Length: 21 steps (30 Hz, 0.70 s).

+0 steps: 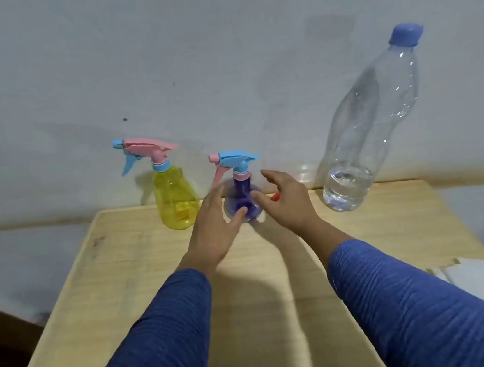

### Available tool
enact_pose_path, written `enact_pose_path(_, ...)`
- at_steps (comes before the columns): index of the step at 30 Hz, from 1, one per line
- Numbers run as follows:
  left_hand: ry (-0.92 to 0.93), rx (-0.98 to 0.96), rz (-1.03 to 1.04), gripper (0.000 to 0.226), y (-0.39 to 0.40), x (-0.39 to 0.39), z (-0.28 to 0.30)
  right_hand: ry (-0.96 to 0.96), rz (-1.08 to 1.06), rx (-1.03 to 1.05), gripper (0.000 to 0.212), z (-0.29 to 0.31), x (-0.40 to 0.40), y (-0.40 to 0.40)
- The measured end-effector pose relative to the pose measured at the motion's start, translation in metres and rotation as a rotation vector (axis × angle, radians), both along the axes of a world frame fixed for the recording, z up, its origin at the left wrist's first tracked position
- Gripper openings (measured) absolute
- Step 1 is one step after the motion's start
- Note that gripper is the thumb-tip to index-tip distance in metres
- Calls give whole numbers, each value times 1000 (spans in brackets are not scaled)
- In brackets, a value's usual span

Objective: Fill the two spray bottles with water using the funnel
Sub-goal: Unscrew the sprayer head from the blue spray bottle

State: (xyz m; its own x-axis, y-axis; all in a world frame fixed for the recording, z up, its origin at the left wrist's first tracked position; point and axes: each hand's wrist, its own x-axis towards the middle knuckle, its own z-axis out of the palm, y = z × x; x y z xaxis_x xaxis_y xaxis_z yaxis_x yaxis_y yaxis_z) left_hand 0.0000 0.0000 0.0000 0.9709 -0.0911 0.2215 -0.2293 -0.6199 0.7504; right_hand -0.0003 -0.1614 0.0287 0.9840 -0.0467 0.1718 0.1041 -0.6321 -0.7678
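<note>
Your left hand (213,223) and right hand (285,200) flank the purple translucent plastic spray bottle with the blue trigger head (241,197), fingers spread and loose, holding nothing, seemingly poised to steady it and unscrew its head. The yellow translucent spray bottle (175,200) stands just beyond your left hand; the tall clear water bottle with the blue cap (363,138) stands past your right on the wooden desk (154,270). A funnel cannot be made out.

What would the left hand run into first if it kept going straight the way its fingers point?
Most likely the purple spray bottle. The left hand points forward and slightly right, its fingertips already at the bottle's round body. From this one view I cannot tell whether they touch it yet.
</note>
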Motion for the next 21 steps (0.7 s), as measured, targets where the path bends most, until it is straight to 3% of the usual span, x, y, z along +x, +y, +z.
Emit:
enact_pose_path(3,-2,-90,-68,58,-2,14,-18,-35,21,51,60,-18,15,7)
enact_pose_path(7,21,-128,-81,73,-5,30,-35,-80,73,122,49,-36,29,18)
enact_pose_path(12,39,-192,-68,73,-9,40,-42,-77,63,181,36,-40,38,24)
enact_pose_path(21,-12,-177,-32,76,0,5,-25,-22,19,229,35,-26,9,30)
